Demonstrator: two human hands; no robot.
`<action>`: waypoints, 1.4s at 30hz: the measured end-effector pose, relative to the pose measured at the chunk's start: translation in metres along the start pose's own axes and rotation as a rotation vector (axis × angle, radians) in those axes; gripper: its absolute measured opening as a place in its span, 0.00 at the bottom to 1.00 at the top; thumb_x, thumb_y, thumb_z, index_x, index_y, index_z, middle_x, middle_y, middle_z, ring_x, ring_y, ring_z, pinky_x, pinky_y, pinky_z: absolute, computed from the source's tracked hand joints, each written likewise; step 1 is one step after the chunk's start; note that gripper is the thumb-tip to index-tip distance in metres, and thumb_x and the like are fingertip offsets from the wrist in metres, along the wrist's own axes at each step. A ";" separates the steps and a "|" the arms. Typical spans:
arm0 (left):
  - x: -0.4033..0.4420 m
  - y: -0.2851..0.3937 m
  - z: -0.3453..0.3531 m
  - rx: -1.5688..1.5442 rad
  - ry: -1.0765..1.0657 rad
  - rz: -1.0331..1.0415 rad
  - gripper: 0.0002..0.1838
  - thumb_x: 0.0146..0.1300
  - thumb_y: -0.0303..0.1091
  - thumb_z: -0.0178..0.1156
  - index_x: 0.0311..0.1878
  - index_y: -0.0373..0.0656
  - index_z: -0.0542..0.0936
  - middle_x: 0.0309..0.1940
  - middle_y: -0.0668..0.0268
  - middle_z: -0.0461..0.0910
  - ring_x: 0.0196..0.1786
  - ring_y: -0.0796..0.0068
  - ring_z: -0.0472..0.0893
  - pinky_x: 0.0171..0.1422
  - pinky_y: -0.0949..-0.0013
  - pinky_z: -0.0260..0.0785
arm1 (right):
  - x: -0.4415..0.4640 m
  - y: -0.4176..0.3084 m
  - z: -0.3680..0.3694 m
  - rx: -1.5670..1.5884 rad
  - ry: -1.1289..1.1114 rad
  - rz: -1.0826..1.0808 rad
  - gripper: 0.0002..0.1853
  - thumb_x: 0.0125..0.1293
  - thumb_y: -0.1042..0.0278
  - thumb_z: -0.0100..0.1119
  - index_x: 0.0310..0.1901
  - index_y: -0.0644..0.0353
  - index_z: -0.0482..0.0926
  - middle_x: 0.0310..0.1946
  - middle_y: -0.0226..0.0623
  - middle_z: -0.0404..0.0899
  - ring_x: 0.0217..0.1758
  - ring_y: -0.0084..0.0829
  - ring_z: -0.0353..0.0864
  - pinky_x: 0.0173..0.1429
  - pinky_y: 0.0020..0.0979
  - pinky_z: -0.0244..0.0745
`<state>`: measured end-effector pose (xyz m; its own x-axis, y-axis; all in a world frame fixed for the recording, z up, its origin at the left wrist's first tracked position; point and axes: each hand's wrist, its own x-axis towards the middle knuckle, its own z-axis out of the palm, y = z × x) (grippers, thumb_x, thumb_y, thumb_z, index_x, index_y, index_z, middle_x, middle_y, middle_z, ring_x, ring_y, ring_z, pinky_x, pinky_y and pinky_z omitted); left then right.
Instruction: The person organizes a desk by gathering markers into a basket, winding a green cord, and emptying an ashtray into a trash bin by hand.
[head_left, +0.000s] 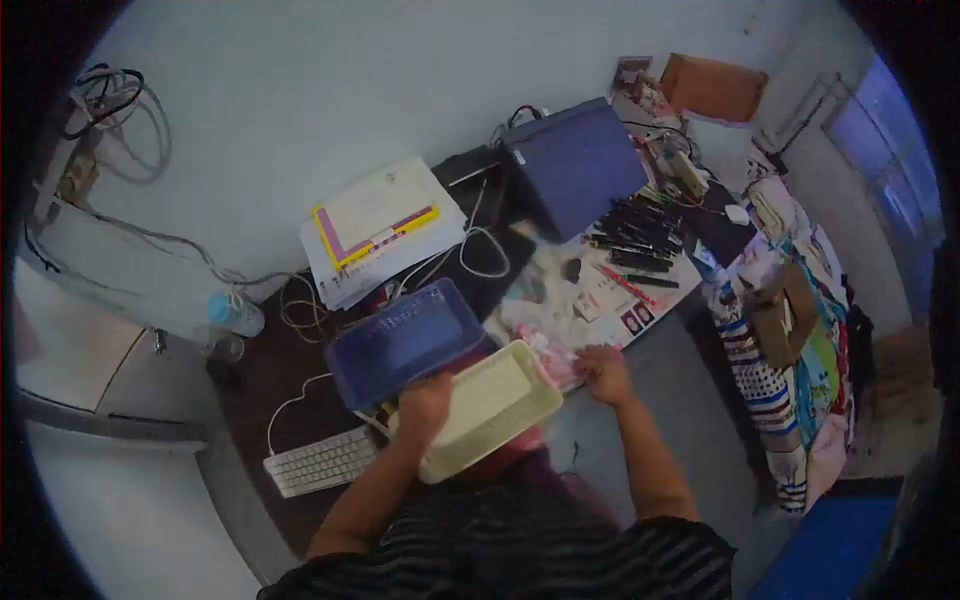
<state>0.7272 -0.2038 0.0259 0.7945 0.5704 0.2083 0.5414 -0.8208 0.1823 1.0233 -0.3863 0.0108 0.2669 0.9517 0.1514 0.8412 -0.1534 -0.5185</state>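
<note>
My left hand (pixel 425 405) is closed around the left side of a cream plastic basket (pixel 490 408), which is tilted in front of my body. Just past the basket's right end, my right hand (pixel 603 372) has its fingers pinched on crumpled pink-and-white material (pixel 550 352) that looks like thin plastic. A blue plastic tray (pixel 405 335) lies on the desk beyond my left hand, close against the basket. Nothing shows inside the basket. Some dark red fabric is partly visible below it.
A white keyboard (pixel 322 462) lies at left, with a bottle (pixel 236 314) behind it. Papers and a booklet (pixel 375 220) rest against the wall. A dark blue box (pixel 580 165) stands by many black pens (pixel 640 235). Piled fabrics (pixel 765 400) are at right.
</note>
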 end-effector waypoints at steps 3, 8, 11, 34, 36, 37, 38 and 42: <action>0.014 0.016 -0.015 -0.120 0.037 -0.063 0.11 0.51 0.36 0.60 0.38 0.44 0.78 0.26 0.61 0.79 0.30 0.60 0.79 0.34 0.60 0.70 | 0.032 0.035 -0.008 0.363 0.083 0.119 0.12 0.48 0.77 0.54 0.37 0.57 0.79 0.41 0.40 0.78 0.47 0.38 0.75 0.51 0.37 0.67; 0.047 0.055 -0.040 -0.078 0.112 -0.251 0.14 0.49 0.36 0.63 0.39 0.43 0.78 0.30 0.62 0.79 0.37 0.60 0.77 0.42 0.61 0.69 | 0.119 0.063 -0.017 0.502 0.279 0.290 0.13 0.48 0.71 0.60 0.38 0.59 0.79 0.37 0.41 0.78 0.41 0.39 0.76 0.46 0.34 0.70; 0.071 0.064 -0.037 0.024 0.182 -0.296 0.13 0.49 0.34 0.61 0.39 0.43 0.78 0.33 0.61 0.78 0.40 0.59 0.76 0.45 0.60 0.67 | 0.147 0.090 0.004 0.184 0.368 0.086 0.11 0.48 0.70 0.61 0.35 0.59 0.79 0.38 0.42 0.78 0.43 0.40 0.74 0.49 0.34 0.68; 0.110 0.095 0.008 -0.310 -0.055 -0.056 0.16 0.46 0.22 0.53 0.42 0.43 0.77 0.28 0.56 0.75 0.35 0.54 0.74 0.41 0.55 0.63 | 0.106 0.064 -0.050 2.262 0.075 0.373 0.16 0.66 0.65 0.43 0.46 0.70 0.68 0.50 0.50 0.71 0.56 0.41 0.70 0.51 0.39 0.74; 0.114 0.097 0.011 -0.257 -0.084 0.009 0.17 0.47 0.23 0.54 0.44 0.42 0.76 0.30 0.56 0.76 0.37 0.54 0.74 0.43 0.55 0.64 | 0.101 0.051 -0.056 2.314 0.072 0.413 0.15 0.66 0.65 0.42 0.45 0.69 0.69 0.51 0.50 0.71 0.57 0.41 0.69 0.51 0.39 0.74; 0.116 0.099 0.013 -0.292 -0.032 0.019 0.16 0.48 0.24 0.54 0.44 0.41 0.76 0.33 0.56 0.76 0.38 0.54 0.74 0.44 0.55 0.64 | 0.099 0.047 -0.055 2.292 0.088 0.420 0.14 0.66 0.65 0.43 0.44 0.69 0.69 0.51 0.50 0.70 0.57 0.41 0.69 0.51 0.39 0.74; 0.117 0.102 0.015 -0.326 0.019 0.029 0.16 0.49 0.24 0.54 0.44 0.41 0.76 0.35 0.56 0.76 0.40 0.54 0.75 0.45 0.56 0.64 | 0.097 0.044 -0.052 2.270 0.103 0.427 0.14 0.66 0.64 0.43 0.44 0.68 0.69 0.51 0.50 0.70 0.57 0.41 0.69 0.51 0.39 0.74; 0.131 0.124 -0.019 -0.322 -0.033 0.026 0.16 0.53 0.29 0.57 0.47 0.38 0.74 0.44 0.55 0.75 0.46 0.56 0.74 0.50 0.58 0.64 | 0.088 0.025 -0.051 2.240 0.074 0.428 0.14 0.66 0.64 0.43 0.43 0.67 0.69 0.52 0.50 0.70 0.58 0.41 0.69 0.51 0.38 0.74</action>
<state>0.8932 -0.2305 0.0944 0.8184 0.5434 0.1868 0.4100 -0.7800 0.4727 1.0919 -0.3194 0.0538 0.2832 0.9393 -0.1939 -0.9258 0.2149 -0.3109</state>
